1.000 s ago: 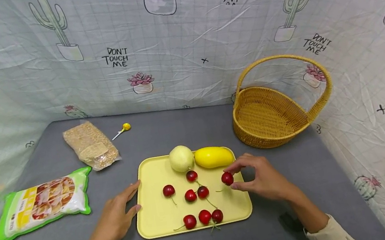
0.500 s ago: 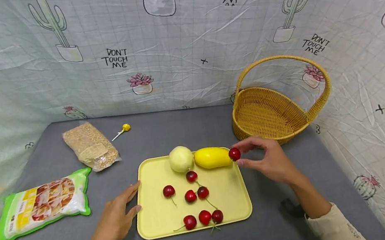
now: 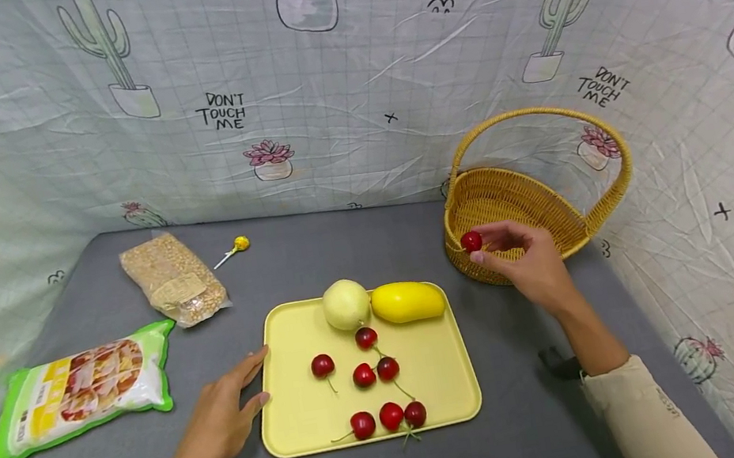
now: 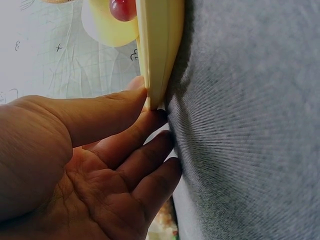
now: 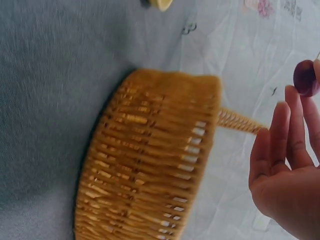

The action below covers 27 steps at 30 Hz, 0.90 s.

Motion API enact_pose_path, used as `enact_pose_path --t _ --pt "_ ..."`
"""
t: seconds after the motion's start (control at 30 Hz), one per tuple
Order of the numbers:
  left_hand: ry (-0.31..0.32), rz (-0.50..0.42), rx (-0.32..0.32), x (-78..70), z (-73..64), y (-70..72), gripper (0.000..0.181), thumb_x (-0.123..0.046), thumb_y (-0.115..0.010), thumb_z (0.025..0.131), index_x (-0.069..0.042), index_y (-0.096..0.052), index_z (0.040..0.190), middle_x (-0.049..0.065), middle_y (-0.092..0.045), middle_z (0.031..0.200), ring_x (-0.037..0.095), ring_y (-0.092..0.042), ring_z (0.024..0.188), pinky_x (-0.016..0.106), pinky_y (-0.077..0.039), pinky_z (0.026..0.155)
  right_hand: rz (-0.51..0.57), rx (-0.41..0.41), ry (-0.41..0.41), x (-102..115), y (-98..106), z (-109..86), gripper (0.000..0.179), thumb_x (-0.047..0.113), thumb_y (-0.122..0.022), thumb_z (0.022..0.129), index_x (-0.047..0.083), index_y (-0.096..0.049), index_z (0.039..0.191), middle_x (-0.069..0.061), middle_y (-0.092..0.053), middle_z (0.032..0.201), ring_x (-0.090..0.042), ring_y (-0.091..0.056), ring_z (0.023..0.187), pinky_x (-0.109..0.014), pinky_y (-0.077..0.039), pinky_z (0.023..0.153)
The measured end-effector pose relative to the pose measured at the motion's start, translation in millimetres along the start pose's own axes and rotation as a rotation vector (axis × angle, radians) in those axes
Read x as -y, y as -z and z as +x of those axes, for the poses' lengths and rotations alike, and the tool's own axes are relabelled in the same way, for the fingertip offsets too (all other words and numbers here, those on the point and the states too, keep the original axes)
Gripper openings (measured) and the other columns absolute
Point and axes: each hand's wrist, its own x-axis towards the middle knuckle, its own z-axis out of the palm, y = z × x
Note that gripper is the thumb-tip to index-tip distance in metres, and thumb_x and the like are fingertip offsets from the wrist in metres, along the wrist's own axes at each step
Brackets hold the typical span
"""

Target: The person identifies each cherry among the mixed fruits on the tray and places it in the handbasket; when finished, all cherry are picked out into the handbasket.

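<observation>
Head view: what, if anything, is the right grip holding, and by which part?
The right grip pinches a cherry by its round red body, not its stem.

Soft light, slightly blurred right-wrist view

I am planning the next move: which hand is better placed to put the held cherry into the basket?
Probably the right hand: it pinches the cherry close to the basket. The left hand touches the tray, farther away.

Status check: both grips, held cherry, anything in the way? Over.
Right grip: pinching cherry, higher than rim of basket. Left grip: touching left edge of tray. Nothing seen blocking cherry; handle arches over basket.
</observation>
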Motion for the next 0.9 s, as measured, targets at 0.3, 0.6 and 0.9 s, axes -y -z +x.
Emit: enact_pose_path --t 0.3,0.6,0.9 --pt "-0.014 -0.007 -0.012 -0.4 -1.3 -1.0 0.066 -0.004 -0.078 0.094 -0.005 -0.054 0.155 0.02 -0.063 0.149 0.049 -0.058 0.139 0.067 -0.048 0.112 0.004 -0.104 -0.055 -3.0 9.3 20.3 0.037 0.013 -0.083 0.093 -0.001 -0.075 0.126 -0.021 -0.073 0.108 -0.016 -0.061 0.09 -0.017 -0.052 0.076" --pt "-0.013 -0.006 -0.007 -0.3 -1.3 -1.0 0.066 -0.004 -0.078 0.094 -0.004 -0.054 0.155 0.019 -0.064 0.149 0.048 -0.058 0.138 0.068 -0.048 0.112 -0.017 -0.108 -0.146 -38.8 13.9 44.4 0.043 0.026 -0.084 0.094 0.006 -0.075 0.131 -0.006 -0.074 0.109 -0.014 -0.061 0.092 -0.014 -0.051 0.074" --pt "-0.002 0.0 0.001 -1.1 -0.5 -0.7 0.066 -0.005 -0.077 0.094 -0.006 -0.054 0.156 0.02 -0.062 0.151 0.049 -0.058 0.139 0.068 -0.048 0.112 -0.096 -0.1 -0.216 -58.2 13.3 64.2 0.046 0.04 -0.086 0.091 0.013 -0.077 0.128 0.0 -0.074 0.106 -0.011 -0.063 0.094 -0.017 -0.052 0.077"
